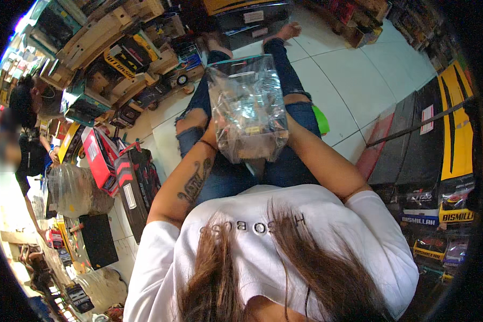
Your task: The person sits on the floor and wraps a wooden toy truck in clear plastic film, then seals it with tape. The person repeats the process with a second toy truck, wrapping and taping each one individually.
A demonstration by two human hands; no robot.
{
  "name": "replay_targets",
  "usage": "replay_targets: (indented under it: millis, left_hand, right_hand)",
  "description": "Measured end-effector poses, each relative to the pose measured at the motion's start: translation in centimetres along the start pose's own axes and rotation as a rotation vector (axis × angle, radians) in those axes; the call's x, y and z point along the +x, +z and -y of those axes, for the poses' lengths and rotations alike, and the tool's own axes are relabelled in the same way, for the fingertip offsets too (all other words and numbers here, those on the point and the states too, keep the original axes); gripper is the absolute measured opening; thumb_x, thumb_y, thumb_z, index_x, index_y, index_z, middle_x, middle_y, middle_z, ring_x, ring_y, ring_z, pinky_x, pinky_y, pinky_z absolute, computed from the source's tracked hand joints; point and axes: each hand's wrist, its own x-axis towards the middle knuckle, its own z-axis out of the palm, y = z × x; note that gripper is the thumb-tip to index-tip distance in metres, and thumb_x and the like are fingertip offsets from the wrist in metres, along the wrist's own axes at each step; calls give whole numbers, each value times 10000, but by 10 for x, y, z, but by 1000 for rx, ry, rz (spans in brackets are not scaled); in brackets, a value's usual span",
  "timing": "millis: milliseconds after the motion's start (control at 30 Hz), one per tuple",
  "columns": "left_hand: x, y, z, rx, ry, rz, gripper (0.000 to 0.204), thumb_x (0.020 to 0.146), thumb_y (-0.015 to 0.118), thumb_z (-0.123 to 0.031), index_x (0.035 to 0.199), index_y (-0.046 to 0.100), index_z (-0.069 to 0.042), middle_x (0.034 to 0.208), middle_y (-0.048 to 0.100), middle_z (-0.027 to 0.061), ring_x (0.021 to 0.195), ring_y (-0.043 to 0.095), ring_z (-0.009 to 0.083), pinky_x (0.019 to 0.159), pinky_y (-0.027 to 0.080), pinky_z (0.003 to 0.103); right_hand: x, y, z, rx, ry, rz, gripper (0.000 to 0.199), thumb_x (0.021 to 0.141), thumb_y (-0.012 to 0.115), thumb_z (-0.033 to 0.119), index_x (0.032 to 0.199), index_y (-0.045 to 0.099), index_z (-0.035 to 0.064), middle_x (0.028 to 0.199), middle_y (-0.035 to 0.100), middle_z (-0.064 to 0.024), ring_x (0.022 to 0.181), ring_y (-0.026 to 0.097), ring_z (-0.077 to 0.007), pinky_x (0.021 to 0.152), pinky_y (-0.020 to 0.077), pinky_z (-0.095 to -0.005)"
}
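Observation:
A box-shaped package in shiny clear plastic wrap (248,107) is held up over my lap between both hands. Glare and creases blur what is inside, though teal shows along its far edge. On its left side my left hand (211,135) grips it, mostly tucked behind the plastic. My right hand (292,127) holds the opposite side, its fingers also out of sight behind the package. My legs in torn blue jeans (290,72) stretch out on either side of it.
Wooden toy trucks (99,35) crowd the left. Red boxes (99,161), a dark box (137,188) and a clear plastic bag (72,188) lie nearer. Black and yellow boxes (413,139) line the right. Another person's arm (51,153) shows far left. White floor tiles (338,86) lie ahead.

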Motion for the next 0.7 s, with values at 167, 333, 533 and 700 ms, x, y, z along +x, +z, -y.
replay_targets:
  millis: [167, 333, 533, 700]
  left_hand:
    - [-5, 11, -29, 552, 755, -188, 922, 861, 444, -603, 1450, 128, 31, 1526, 98, 215, 1417, 81, 341, 1148, 59, 420]
    - [-14, 14, -50, 1244, 1239, -479, 1091, 747, 546, -690, 1469, 108, 2, 1530, 49, 239, 1412, 35, 423, 1115, 126, 509]
    - [-11, 40, 12, 2436, 1274, -447, 915, 778, 614, -541, 1488, 148, -202, 1506, 63, 278, 1357, 187, 455, 1094, 175, 576]
    - [-57, 87, 9, 1453, 443, 32, 867, 901, 398, -592, 1475, 90, -19, 1522, 135, 217, 1409, 145, 356, 1146, 168, 438]
  right_hand:
    - [-12, 11, 56, 196, 2, 471, 746, 902, 345, 647, 1342, 453, 54, 1310, 524, -151, 1127, 549, -290, 1008, 402, -394]
    - [0, 73, 121, -735, -64, 129, 891, 835, 323, 751, 1383, 415, 55, 1328, 511, -153, 1220, 472, -278, 1047, 339, -382]
    - [53, 117, 92, -1745, 18, 232, 891, 825, 312, 768, 1229, 578, 19, 1233, 569, -198, 1156, 521, -301, 1007, 368, -362]
    - [112, 78, 28, -1851, 127, 247, 836, 838, 327, 749, 1073, 679, 27, 1092, 629, -211, 1046, 592, -315, 963, 409, -361]
